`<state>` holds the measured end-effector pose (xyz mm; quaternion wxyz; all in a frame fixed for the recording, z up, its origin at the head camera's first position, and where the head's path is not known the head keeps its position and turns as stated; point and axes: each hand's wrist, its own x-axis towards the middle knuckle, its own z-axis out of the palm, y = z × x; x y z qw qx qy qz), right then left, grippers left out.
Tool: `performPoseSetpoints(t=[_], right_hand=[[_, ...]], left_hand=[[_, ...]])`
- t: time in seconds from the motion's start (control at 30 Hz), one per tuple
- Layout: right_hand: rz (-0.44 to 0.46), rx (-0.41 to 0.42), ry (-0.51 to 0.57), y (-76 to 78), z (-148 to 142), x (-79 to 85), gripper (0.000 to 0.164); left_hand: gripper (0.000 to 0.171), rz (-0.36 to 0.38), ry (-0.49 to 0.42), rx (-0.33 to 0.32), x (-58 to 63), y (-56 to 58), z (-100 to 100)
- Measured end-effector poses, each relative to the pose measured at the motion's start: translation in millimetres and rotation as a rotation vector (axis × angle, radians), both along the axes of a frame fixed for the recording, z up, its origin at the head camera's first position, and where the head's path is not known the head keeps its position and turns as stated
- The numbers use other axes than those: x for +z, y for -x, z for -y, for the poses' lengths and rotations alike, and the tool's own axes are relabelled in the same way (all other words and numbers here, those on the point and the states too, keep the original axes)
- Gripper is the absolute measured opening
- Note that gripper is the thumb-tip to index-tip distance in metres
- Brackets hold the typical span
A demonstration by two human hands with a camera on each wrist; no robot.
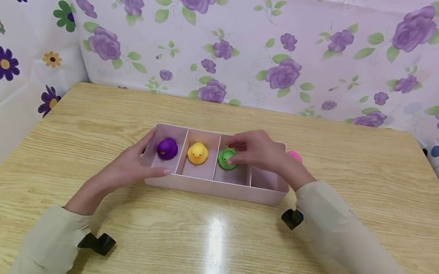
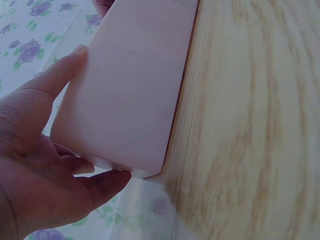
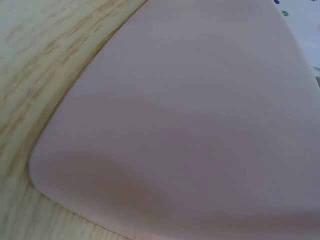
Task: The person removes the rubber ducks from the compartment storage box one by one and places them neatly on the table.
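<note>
A long pale pink box (image 1: 216, 188) with four side-by-side compartments lies on the table. My left hand (image 1: 130, 161) grips its left end, thumb on the front rim and fingers round the end wall; the left wrist view shows these fingers (image 2: 107, 187) against the wall. A purple rubber duck (image 1: 167, 148) sits in the leftmost compartment, a yellow rubber duck (image 1: 197, 153) in the one beside it. Over the third compartment, my right hand (image 1: 260, 150) pinches a green rubber duck (image 1: 224, 158), partly covered by the thumb. Box wall (image 3: 175, 115) fills most of the right wrist view.
A pink object (image 1: 295, 156) shows beyond the box's right end, mostly hidden by the right wrist. Floral sheeting (image 1: 250, 42) stands behind the wooden table (image 1: 169, 243), with patterned sheets at both sides. Black wrist mounts (image 1: 292, 218) hang under the sleeves.
</note>
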<state>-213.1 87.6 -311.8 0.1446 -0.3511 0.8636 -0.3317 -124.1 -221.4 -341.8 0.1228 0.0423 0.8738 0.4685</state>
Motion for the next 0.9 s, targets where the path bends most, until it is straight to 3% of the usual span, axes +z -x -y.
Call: performPoseSetpoints(t=[0.5, 0.7, 0.9], right_hand=[[-0.075, 0.091, -0.104, 6.0, 14, -6.4, 0.026], [-0.093, 0.078, -0.123, 2.2, 17, -8.2, 0.027], [-0.12, 0.072, -0.126, 0.7, 17, -7.7, 0.018]], left_hand=[[0.114, 0.014, -0.01, 0.01, -0.4, 0.0, 0], [0.115, 0.021, -0.01, 0.012, -1.0, 0.4, 0], [0.114, 0.025, -0.008, 0.014, -0.9, 0.5, 0]])
